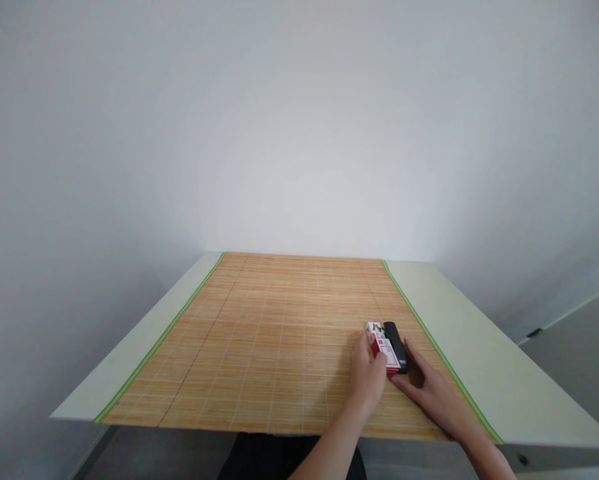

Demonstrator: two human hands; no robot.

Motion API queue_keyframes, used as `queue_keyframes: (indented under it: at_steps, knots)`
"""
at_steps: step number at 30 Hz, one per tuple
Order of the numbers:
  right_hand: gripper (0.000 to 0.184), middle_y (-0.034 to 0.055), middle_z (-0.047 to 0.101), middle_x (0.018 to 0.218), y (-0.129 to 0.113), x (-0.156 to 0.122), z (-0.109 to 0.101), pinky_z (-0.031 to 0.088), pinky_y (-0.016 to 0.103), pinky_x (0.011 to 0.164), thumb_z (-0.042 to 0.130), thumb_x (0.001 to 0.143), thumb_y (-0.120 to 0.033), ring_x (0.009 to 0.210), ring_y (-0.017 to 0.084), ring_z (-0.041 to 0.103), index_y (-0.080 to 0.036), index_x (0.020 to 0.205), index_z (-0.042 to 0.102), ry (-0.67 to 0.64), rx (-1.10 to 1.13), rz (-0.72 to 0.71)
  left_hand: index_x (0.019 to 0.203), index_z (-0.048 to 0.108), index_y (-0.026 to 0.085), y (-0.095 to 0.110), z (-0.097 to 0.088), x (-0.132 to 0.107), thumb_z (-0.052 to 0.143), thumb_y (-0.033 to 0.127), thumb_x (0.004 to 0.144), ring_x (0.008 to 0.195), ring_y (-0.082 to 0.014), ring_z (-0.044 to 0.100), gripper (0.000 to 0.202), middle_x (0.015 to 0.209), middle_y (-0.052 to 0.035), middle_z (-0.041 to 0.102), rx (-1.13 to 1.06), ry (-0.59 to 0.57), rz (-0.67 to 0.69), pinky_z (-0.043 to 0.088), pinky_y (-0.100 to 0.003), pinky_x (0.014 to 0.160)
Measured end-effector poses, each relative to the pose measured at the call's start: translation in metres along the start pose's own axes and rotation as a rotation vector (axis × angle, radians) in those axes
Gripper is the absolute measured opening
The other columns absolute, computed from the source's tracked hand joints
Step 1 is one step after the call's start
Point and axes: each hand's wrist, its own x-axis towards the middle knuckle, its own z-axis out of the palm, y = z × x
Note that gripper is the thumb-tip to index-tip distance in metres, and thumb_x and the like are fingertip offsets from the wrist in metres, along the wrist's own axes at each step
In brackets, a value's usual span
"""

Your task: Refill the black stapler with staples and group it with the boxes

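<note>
From where I stand, both hands have met over two small things on the bamboo mat (279, 347), toward its right side and near the front edge of the tabletop (479, 347). The left hand (368, 379) rests against the near left side of a red and white box (383, 349), fingers curled about it, so its grip looks partly closed on the box, though I cannot tell whether the box is lifted or only steadied. The right hand (432, 392) lies flat and low beside a slim black device (396, 345), which sits touching the box along its right flank; the fingertips reach the device's near end, and the grip reads as loose and open, laid against the device and not clamped on it. The work in hand seems to be handling the pair where they lie side by side (they are so close that moving one will likely nudge the other). To do it well, I judge the left hand should hold the box firmly by its long sides while the right takes the device between thumb and fingers near its middle, not at the tip, where it could pivot away. The mat's slats may catch a sliding edge, so lifting cleanly is safer than dragging. The green border (429, 340) of the mat runs just beyond the device.
</note>
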Motion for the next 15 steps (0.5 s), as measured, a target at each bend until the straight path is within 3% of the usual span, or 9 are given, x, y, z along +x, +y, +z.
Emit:
queue_keyframes:
  at_steps: [3, 6, 8, 11, 15]
  knots:
    - [0.084, 0.0084, 0.048, 0.16, -0.02, -0.012, -0.01, 0.032, 0.052, 0.125, 0.069, 0.086, -0.06, 0.146, 0.032, 0.046, -0.027, 0.158, 0.041, 0.205, -0.009, 0.04, 0.154, 0.043, 0.015, -0.007, -0.041, -0.014, 0.051, 0.027, 0.095, 0.135, -0.0243, 0.055, 0.061, 0.15, -0.013, 0.056, 0.017, 0.043, 0.033, 0.042, -0.037, 0.114]
    - [0.059, 0.009, 0.057, 0.152, -0.063, -0.024, 0.003, 0.034, 0.052, 0.124, 0.055, 0.098, -0.053, 0.142, 0.03, 0.051, -0.026, 0.151, 0.05, 0.345, 0.04, -0.03, 0.144, 0.057, 0.023, -0.011, -0.105, -0.027, 0.048, 0.028, 0.098, 0.137, -0.023, 0.053, 0.046, 0.148, -0.0082, 0.059, 0.295, 0.107, 0.214, 0.038, -0.041, 0.12]
    - [0.051, 0.0077, 0.059, 0.149, -0.096, -0.024, 0.028, 0.041, 0.05, 0.12, 0.053, 0.1, -0.048, 0.138, 0.029, 0.055, -0.029, 0.148, 0.054, 0.181, 0.073, -0.129, 0.14, 0.06, 0.025, -0.013, -0.148, -0.031, 0.046, 0.029, 0.1, 0.137, -0.0233, 0.053, 0.043, 0.145, -0.0063, 0.061, 0.569, 0.166, 0.318, 0.037, -0.043, 0.121]
    - [0.054, 0.0056, 0.051, 0.158, -0.134, -0.011, 0.079, 0.04, 0.049, 0.121, 0.051, 0.102, -0.043, 0.147, 0.027, 0.045, -0.03, 0.155, 0.045, -0.038, 0.066, -0.24, 0.144, 0.057, 0.024, -0.021, -0.197, -0.029, 0.044, 0.03, 0.102, 0.14, -0.0238, 0.051, 0.045, 0.149, -0.0062, 0.058, 0.886, 0.212, 0.355, 0.037, -0.045, 0.122]
    - [0.059, 0.0031, 0.043, 0.163, -0.147, 0.014, 0.132, 0.032, 0.053, 0.125, 0.048, 0.103, -0.043, 0.155, 0.027, 0.031, -0.031, 0.16, 0.037, -0.101, -0.115, -0.256, 0.155, 0.044, 0.025, -0.039, -0.224, -0.026, 0.041, 0.035, 0.105, 0.15, -0.0253, 0.038, 0.051, 0.161, -0.0055, 0.045, 1.142, 0.202, 0.358, 0.031, -0.049, 0.125]
